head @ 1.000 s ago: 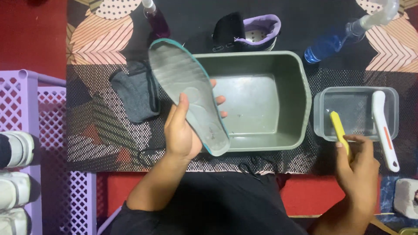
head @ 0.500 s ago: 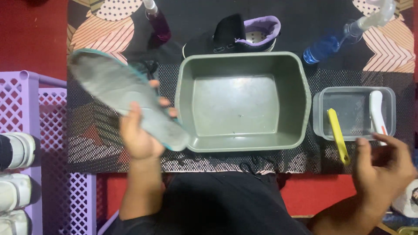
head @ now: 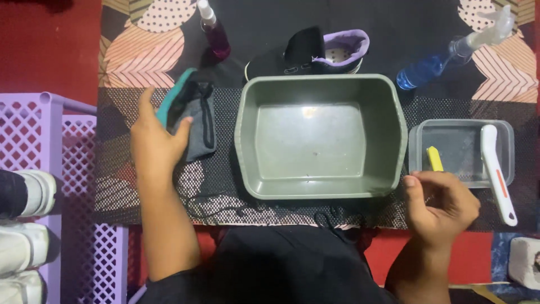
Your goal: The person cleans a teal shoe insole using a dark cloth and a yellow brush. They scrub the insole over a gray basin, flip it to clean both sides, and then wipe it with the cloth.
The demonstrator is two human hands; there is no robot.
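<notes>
Grey-green plastic basin (head: pixel 320 138) is sitting at the centre of the mat, apparently empty. Head view: the left hand (head: pixel 154 143) is lying flat, fingers spread, pressing the teal-edged insole (head: pixel 175 102) and a grey cloth (head: pixel 197 126) onto the mat left of the basin; it is grasping nothing. The right hand (head: pixel 441 205) is hovering loosely curled and empty beside the clear tray (head: pixel 461 129), where a yellow brush (head: pixel 434 159) and white-handled brush (head: pixel 495 169) are lying. Judgement: the insole is being set aside; picking up a brush would call for a short reach into the tray.
</notes>
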